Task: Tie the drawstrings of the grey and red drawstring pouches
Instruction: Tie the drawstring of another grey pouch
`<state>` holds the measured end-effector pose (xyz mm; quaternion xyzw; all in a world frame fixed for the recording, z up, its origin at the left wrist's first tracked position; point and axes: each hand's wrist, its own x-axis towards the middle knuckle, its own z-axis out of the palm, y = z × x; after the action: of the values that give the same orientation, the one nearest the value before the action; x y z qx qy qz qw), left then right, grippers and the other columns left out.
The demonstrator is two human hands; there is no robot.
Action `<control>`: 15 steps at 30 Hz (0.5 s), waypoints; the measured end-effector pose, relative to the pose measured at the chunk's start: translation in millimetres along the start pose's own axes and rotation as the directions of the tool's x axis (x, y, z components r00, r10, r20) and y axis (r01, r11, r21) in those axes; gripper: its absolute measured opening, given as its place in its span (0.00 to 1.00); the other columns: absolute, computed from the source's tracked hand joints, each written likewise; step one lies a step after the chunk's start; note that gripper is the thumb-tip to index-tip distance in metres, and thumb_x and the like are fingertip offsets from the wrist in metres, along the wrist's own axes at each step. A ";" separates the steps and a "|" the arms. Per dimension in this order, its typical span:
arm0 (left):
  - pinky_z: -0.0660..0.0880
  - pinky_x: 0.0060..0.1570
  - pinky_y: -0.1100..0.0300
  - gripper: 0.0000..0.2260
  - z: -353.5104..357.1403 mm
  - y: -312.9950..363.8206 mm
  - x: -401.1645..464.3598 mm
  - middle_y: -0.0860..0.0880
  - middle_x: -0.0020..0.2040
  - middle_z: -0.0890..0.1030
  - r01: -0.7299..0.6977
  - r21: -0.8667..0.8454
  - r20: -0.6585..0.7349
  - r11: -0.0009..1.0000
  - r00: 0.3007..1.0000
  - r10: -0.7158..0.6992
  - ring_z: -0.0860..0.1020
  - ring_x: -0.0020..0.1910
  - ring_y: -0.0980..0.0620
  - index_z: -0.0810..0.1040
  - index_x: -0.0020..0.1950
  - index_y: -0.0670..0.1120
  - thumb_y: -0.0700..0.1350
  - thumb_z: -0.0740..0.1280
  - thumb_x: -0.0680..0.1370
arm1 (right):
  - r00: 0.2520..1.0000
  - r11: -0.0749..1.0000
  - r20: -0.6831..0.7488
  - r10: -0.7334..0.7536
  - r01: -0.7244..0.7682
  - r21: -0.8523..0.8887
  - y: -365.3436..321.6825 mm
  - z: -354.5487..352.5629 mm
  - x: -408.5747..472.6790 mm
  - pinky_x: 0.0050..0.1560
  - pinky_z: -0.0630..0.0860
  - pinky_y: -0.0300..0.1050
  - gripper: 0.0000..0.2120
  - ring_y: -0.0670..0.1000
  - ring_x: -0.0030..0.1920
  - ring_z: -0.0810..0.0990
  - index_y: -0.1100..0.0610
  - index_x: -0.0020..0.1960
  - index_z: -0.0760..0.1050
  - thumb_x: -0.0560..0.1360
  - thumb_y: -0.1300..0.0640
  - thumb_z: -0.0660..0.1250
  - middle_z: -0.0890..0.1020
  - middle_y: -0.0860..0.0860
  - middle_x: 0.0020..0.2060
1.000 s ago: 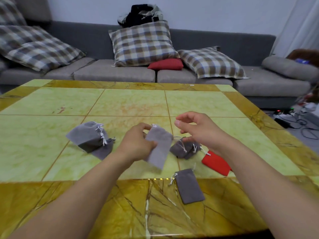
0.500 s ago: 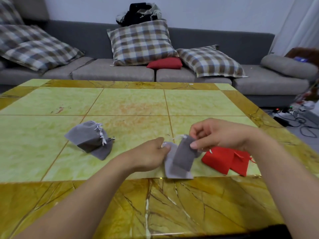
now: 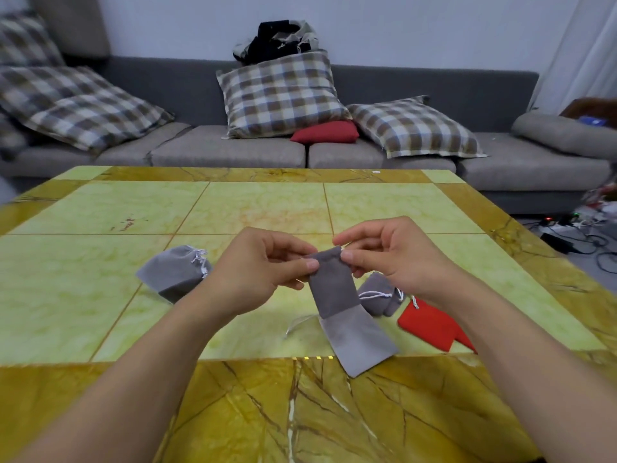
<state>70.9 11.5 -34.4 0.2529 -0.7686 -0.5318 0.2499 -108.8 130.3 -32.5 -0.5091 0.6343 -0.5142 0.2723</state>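
Two bare forearms rising from the lower corners toward mid-frame, left hand with fingers curled, thumb and forefinger pinching the pouch top, right hand facing it, fingertips pinching the opposite edge, wrists raised

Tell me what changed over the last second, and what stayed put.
The right hand, empty a second ago, reached in and now pinches the top of the grey pouch opposite the left hand, which held it throughout. Together they have raised the pouch so it hangs upright between them. The grey pouches at left and under the right hand, and the red pouches, lie where they were on the table.
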 end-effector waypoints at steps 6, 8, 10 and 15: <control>0.80 0.33 0.63 0.02 -12.1 -2.3 3.2 0.43 0.32 0.84 -0.075 0.145 -0.125 0.987 0.988 0.094 0.80 0.29 0.52 0.86 0.43 0.42 0.37 0.74 0.72 | 0.992 0.999 -0.117 -0.039 0.038 -0.007 -3.5 -10.7 -0.4 0.35 0.79 0.38 0.06 0.48 0.30 0.81 0.64 0.46 0.84 0.69 0.69 0.75 0.85 0.56 0.31; 0.77 0.32 0.66 0.02 -19.2 -3.8 4.1 0.50 0.31 0.83 -0.120 0.327 -0.098 0.937 0.982 0.160 0.79 0.27 0.58 0.86 0.43 0.46 0.40 0.74 0.74 | 0.989 0.998 -0.138 -0.049 0.042 -0.051 -4.7 -15.1 -1.2 0.35 0.79 0.38 0.06 0.48 0.31 0.81 0.63 0.46 0.85 0.69 0.69 0.75 0.85 0.57 0.33; 0.74 0.33 0.69 0.03 -24.4 -2.7 4.5 0.55 0.33 0.83 -0.170 0.533 -0.019 0.829 0.977 0.213 0.79 0.29 0.59 0.87 0.45 0.48 0.43 0.73 0.75 | 0.988 0.994 -0.143 -0.059 0.045 -0.100 -4.7 -19.5 -1.1 0.36 0.79 0.38 0.06 0.48 0.31 0.80 0.61 0.45 0.85 0.69 0.69 0.75 0.85 0.56 0.31; 0.75 0.48 0.52 0.09 -23.0 -3.5 11.8 0.49 0.45 0.83 -0.256 0.813 0.126 0.523 0.954 0.272 0.79 0.47 0.48 0.85 0.52 0.48 0.45 0.65 0.81 | 0.980 0.969 -0.165 -0.113 0.071 -0.238 -3.0 -21.3 1.0 0.35 0.76 0.36 0.07 0.46 0.30 0.79 0.58 0.45 0.86 0.70 0.67 0.76 0.84 0.53 0.30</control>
<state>77.6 -13.2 -29.3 0.2249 -0.9538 -0.0672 0.1874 -126.6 137.4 -22.6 -0.5187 0.6870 -0.4921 0.1295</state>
